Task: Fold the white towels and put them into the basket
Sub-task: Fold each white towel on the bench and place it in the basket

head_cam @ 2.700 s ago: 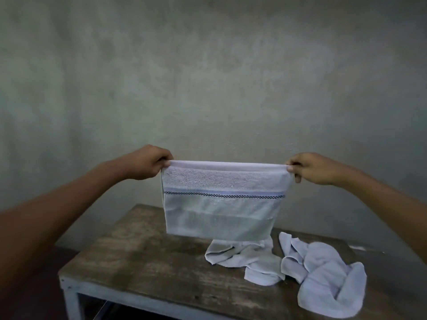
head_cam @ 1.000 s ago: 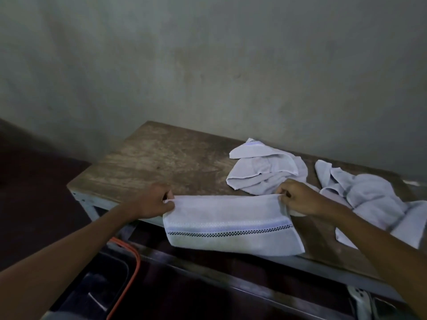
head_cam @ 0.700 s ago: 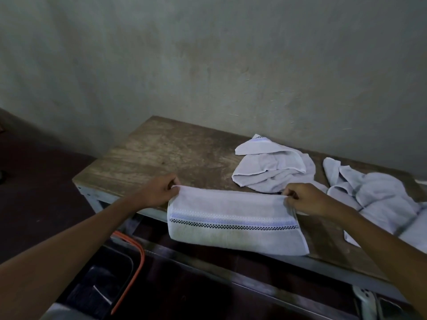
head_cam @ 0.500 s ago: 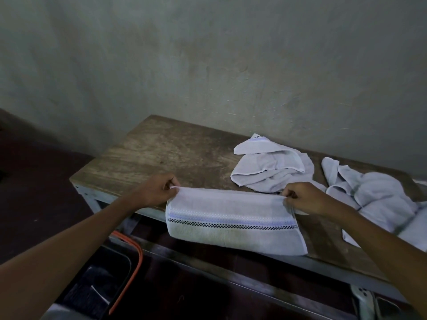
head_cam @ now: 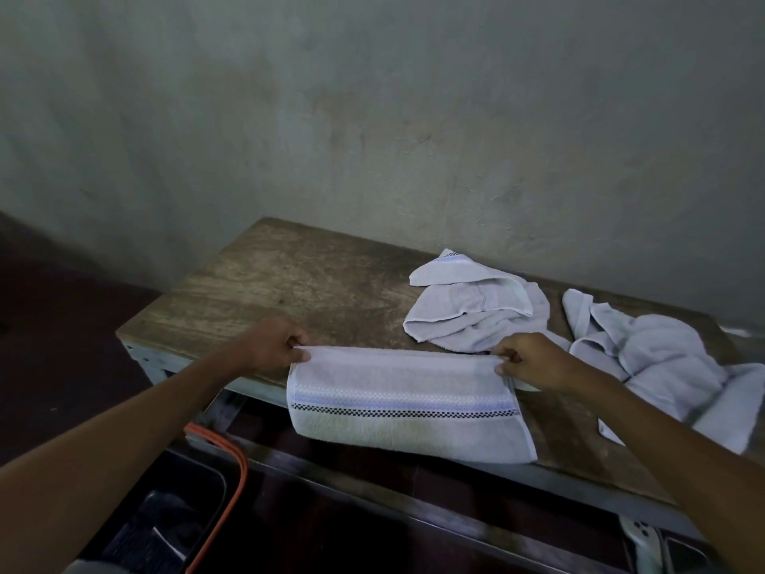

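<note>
White folded towel with a checkered stripe (head_cam: 407, 401) lies on the worn wooden table (head_cam: 289, 292), draping over its near edge; left hand (head_cam: 271, 345) and right hand (head_cam: 534, 362) each pinch a far corner.

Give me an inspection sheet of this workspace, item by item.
Surface: worn wooden table.
Job's things: striped towel, folded, draped over the table's near edge; middle crumpled towel and right crumpled towel behind it; no basket clearly identifiable.
Clutter: white object at lower right, unclear.
Hands: left hand and right hand each pinch a top corner of the striped towel.
Cables: orange strip below the table; cord or rim, cannot tell.
Surroundings: plaster wall behind the table.
</note>
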Demonstrator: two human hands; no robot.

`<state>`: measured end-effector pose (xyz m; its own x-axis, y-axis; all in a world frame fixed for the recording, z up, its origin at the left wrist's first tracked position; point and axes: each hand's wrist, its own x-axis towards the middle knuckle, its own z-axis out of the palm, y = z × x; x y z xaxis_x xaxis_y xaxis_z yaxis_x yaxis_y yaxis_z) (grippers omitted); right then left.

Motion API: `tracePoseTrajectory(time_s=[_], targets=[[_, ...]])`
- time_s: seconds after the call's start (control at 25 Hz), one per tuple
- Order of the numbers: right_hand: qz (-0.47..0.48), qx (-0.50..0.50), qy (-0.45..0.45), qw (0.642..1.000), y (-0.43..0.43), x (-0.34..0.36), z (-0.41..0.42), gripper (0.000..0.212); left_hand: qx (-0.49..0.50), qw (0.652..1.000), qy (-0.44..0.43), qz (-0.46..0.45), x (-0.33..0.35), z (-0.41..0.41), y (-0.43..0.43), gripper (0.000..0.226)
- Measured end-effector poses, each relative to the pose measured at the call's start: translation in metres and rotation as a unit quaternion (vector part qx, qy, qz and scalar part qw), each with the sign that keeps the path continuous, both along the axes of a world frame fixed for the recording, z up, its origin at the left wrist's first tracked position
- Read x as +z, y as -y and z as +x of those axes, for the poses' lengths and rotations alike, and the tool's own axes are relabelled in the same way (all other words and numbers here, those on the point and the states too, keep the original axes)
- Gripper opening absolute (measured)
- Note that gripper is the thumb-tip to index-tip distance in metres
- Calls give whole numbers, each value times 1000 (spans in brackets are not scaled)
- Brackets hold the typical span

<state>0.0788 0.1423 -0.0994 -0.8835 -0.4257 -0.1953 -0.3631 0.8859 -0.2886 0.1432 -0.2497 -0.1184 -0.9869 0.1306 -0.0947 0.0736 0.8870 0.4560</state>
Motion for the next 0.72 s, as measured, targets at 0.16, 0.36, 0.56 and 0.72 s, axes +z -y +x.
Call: tracePoseTrajectory(time_s=[0.16,0.36,0.56,0.72], targets=[[8,30,-37,999,0,35,1,8,0,1000,-26,-4,36,10,5,7],[-126,-35,-198,972,11,127,-5,9,60,974,-210,59,128,11,15,12],[-135,-20,-233,963,14,158,12,5,35,950,-307,54,149,27,19,16],[-167,-51,-170,970,6,148,15,9,27,974,-195,111,126,26,22,12]])
